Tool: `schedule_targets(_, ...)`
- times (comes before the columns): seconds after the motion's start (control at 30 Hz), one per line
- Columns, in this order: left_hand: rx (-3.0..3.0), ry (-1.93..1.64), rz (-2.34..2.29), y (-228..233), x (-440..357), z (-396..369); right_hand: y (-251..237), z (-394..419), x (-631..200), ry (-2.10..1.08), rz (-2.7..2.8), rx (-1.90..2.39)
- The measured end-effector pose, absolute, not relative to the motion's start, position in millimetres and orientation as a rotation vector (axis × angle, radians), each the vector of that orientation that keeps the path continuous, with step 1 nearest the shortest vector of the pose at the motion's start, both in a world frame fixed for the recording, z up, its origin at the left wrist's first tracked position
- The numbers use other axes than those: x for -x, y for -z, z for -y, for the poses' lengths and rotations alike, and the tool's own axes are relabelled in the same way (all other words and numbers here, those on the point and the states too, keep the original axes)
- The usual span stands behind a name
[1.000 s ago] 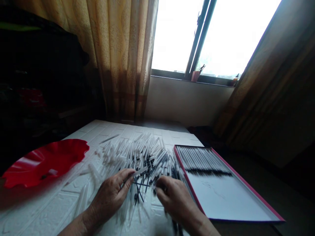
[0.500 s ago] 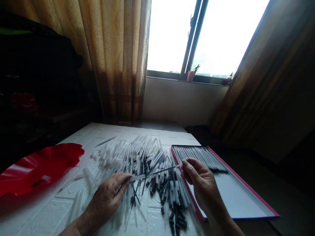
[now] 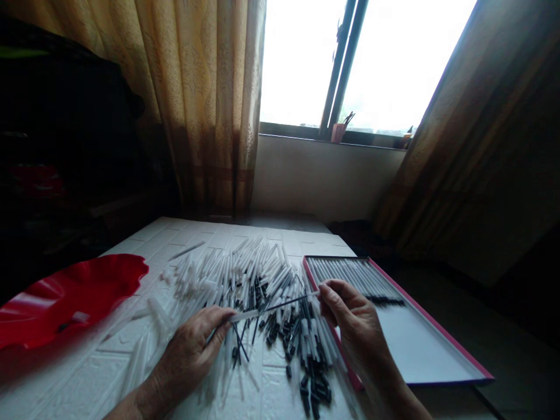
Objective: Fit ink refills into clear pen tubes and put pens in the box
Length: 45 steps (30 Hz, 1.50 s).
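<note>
A clear pen barrel point(image 3: 245, 316) is pinched between the thumb and fingers of my left hand point(image 3: 192, 341), above the pile. My right hand point(image 3: 352, 312) closes its fingertips on the pale end of a thin dark pen refill point(image 3: 286, 303). The refill slants down to the left, its far end at the mouth of the barrel; how deep it reaches inside I cannot tell. Beneath both hands lie loose clear barrels point(image 3: 210, 268), dark refills and small black caps point(image 3: 315, 388) in a heap.
To the right, a pink-edged shallow box point(image 3: 437, 347) holds a row of pens point(image 3: 350, 274) along its far side. A red wavy-rimmed bowl point(image 3: 105, 268) sits at the left of the white brick-patterned table point(image 3: 149, 236). Behind are curtains and a window.
My right hand has shifted very slightly left with the refill, toward the barrel. My left hand stays in nearly the same place. The whole view has moved a little.
</note>
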<state>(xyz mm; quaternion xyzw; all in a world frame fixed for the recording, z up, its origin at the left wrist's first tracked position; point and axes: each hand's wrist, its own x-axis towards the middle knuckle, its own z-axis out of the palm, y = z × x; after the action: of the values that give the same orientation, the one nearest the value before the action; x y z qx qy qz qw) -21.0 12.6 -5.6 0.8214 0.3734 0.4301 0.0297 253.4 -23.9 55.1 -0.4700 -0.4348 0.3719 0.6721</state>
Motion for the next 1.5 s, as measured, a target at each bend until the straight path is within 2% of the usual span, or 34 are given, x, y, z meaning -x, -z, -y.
schedule_targets(0.23, -2.548, -1.293, -1.104, 5, 18, -9, -39, 16, -240, -0.895, 1.036, 1.056)
schedule_targets(0.4, -2.582, -1.291, -1.097, 2, 15, -4, -27, 18, -221, -0.977, 1.451, 1.123)
schedule_targets(0.47, -2.596, -1.296, -1.091, -2, 14, -3, -26, 18, -216, -0.848, 1.665, 1.19)
schedule_targets(0.63, -2.612, -1.321, -1.082, -7, 14, -4, -24, 11, -205, -0.17, 2.185, 1.615)
schedule_targets(0.87, -2.601, -1.323, -1.115, -1, 14, -6, -14, 3, -189, -0.039, 2.274, 1.782)
schedule_targets(1.2, -2.614, -1.293, -1.104, -1, 15, -6, -4, 1, -189, -0.258, 2.068, 1.689)
schedule_targets(1.5, -2.575, -1.253, -1.102, 4, 15, -4, -6, 7, -217, -0.922, 1.556, 1.234)
